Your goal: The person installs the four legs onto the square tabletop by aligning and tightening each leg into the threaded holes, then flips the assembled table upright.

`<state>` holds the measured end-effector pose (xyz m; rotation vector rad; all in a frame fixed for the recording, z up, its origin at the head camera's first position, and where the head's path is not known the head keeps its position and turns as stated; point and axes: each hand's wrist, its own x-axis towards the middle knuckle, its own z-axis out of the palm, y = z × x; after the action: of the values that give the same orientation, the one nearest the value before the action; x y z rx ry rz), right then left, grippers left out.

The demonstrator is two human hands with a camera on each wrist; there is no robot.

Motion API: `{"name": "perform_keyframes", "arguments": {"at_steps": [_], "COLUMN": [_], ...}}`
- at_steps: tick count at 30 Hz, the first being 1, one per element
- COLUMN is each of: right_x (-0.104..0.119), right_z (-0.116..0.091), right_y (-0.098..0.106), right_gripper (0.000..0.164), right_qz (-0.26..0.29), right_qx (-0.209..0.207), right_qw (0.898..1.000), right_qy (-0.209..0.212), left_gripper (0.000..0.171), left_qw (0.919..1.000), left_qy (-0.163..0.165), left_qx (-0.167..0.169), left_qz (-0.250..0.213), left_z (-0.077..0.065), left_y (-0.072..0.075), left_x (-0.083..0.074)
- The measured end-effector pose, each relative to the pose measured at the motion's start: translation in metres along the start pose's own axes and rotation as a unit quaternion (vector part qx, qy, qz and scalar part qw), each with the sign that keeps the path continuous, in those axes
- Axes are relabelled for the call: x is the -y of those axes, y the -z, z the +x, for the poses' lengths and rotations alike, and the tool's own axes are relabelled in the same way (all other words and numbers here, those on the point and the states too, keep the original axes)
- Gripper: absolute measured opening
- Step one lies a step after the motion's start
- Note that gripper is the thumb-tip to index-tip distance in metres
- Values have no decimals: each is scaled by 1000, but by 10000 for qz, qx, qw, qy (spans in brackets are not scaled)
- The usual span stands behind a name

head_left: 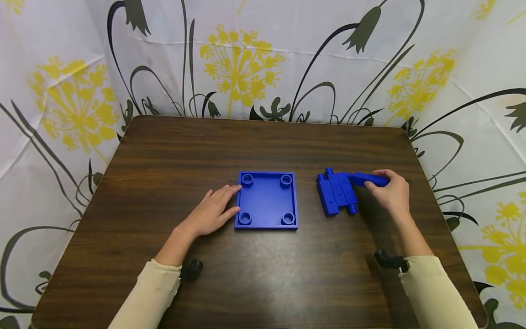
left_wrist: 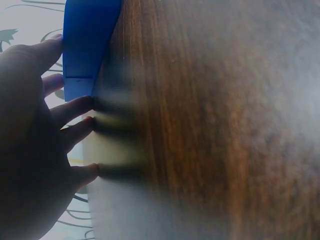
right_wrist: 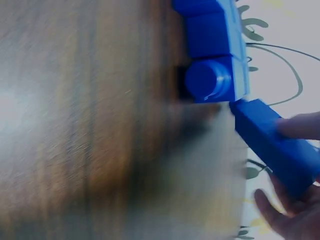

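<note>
While pinching a blue leg (head_left: 361, 178) between the thumb and fingers of the right hand (head_left: 392, 192), have the left hand (head_left: 211, 210) against the left edge of the blue tray (head_left: 267, 198). Grasp nothing with those left fingers, spread and nearly straight, with the thumb out toward the near left corner. See the tray flat on the counter (head_left: 267, 278), hollow side up, with a round socket (head_left: 286, 181) in each corner. Find three other legs (head_left: 338, 189) lying side by side between tray and right hand, apart from the tray, showing two knobs at the far end and one at the near end. Hold the pinched leg at a slant to these, with its tip just beside the rightmost one; cannot tell from either view whether touching or not. Wear cream sleeves (head_left: 152, 288) and a black camera (head_left: 388, 260) on each wrist. Face a white cloth (head_left: 172, 27) with yellow and grey plants, hanging beyond the counter and along both its sides.
</note>
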<state>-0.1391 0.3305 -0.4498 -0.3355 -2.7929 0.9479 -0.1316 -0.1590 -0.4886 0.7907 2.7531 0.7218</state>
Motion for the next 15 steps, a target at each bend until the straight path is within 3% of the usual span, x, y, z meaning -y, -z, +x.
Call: {"name": "perform_keyframes", "arguments": {"at_steps": [4, 7, 10, 13, 15], "right_x": [13, 28, 54, 72, 79], "right_z": [5, 6, 2, 3, 7], "right_y": [-1, -2, 2, -4, -14], "right_gripper": [44, 47, 44, 39, 35], "right_qz": [837, 1769, 2825, 3699, 4497], "right_qx": [-752, -845, -644, -298, 39], "right_qw": [9929, 9773, 9514, 9229, 8887], "right_qy": [395, 802, 1039, 1023, 890], "left_gripper": [63, 63, 63, 63, 63], "left_qw": [10000, 10000, 10000, 10000, 10000], "left_qy": [-18, -11, 9, 36, 57], "left_qx": [-7, -3, 3, 10, 16], "left_qz": [22, 24, 25, 13, 6], "left_z": [0, 0, 0, 0, -1], "left_y": [0, 1, 0, -1, -1], "left_x": [0, 1, 1, 1, 0]}}
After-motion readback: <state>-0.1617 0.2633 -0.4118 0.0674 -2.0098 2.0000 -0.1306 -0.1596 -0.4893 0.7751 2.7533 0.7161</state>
